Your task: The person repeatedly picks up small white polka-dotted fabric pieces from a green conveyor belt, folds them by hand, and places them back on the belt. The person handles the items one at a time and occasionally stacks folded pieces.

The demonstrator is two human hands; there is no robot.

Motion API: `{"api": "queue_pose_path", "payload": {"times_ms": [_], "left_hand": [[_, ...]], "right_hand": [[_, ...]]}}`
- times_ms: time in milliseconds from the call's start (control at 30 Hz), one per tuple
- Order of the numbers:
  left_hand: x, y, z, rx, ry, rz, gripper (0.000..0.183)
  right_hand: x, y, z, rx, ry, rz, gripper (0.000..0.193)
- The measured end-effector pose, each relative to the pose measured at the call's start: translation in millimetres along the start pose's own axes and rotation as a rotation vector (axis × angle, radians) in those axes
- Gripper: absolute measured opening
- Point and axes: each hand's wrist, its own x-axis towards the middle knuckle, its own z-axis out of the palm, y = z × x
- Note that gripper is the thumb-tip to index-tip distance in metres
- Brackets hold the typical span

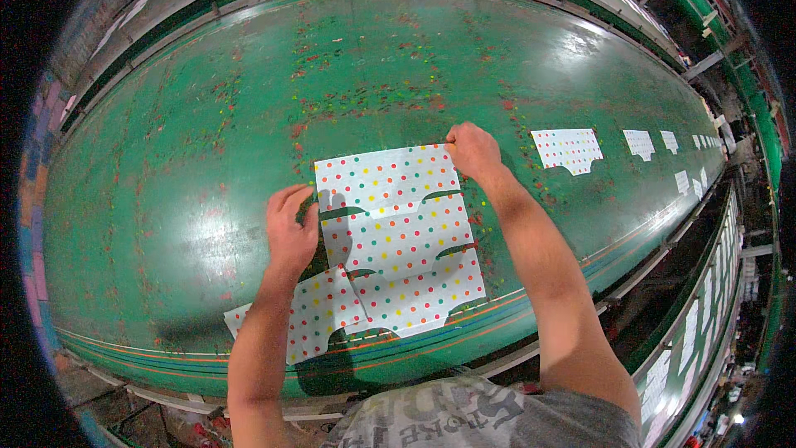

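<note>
White cut pieces with red, orange, yellow and green dots lie overlapping on a long green table (398, 66). They look like fabric, though paper cannot be ruled out. My right hand (475, 152) is closed at the upper right corner of the farthest dotted piece (385, 178), pinching it. Beside that piece's left edge is my left hand (292, 228), its thumb and curved fingers apart, with nothing visible between them. Nearer to me lie a middle dotted piece (398, 239) and a near dotted piece (414, 303). Partly behind my left forearm, another dotted piece (319, 311) lies askew.
More dotted pieces, such as one white piece (567, 150), lie spaced out toward the table's right end. Specks of coloured paint mark the green surface. A rail (572, 4) runs along the far edge. At the lower right, a second table (688, 348) carries white pieces.
</note>
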Motion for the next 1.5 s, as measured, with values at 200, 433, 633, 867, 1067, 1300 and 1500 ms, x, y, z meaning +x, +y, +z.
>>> {"api": "queue_pose_path", "payload": {"times_ms": [200,433,633,867,1067,1300,1500], "left_hand": [[35,0,40,-0.018,-0.035,0.03,0.034],[48,14,33,0.073,-0.067,0.194,0.031],[1,47,-50,-0.155,-0.394,-0.019,0.018],[-61,85,-95,-0.632,-0.646,-0.447,0.019],[-83,114,-65,-0.816,-0.688,-0.65,0.021],[-131,198,1,-1.146,-0.999,-0.744,0.024],[-150,236,28,-1.271,-1.196,-0.705,0.026]], "right_hand": [[6,-7,-13,-0.029,-0.118,-0.083,0.014],[-96,-58,-41,0.679,-0.311,-0.639,0.011],[-190,-39,-77,1.061,-0.575,-0.641,0.014],[-226,26,-82,1.275,-0.462,-0.256,0.02],[-231,64,-70,1.397,-0.309,-0.255,0.022],[-269,132,-112,1.56,-0.065,0.019,0.023],[-294,172,-127,0.845,-0.32,0.354,0.009]]}}
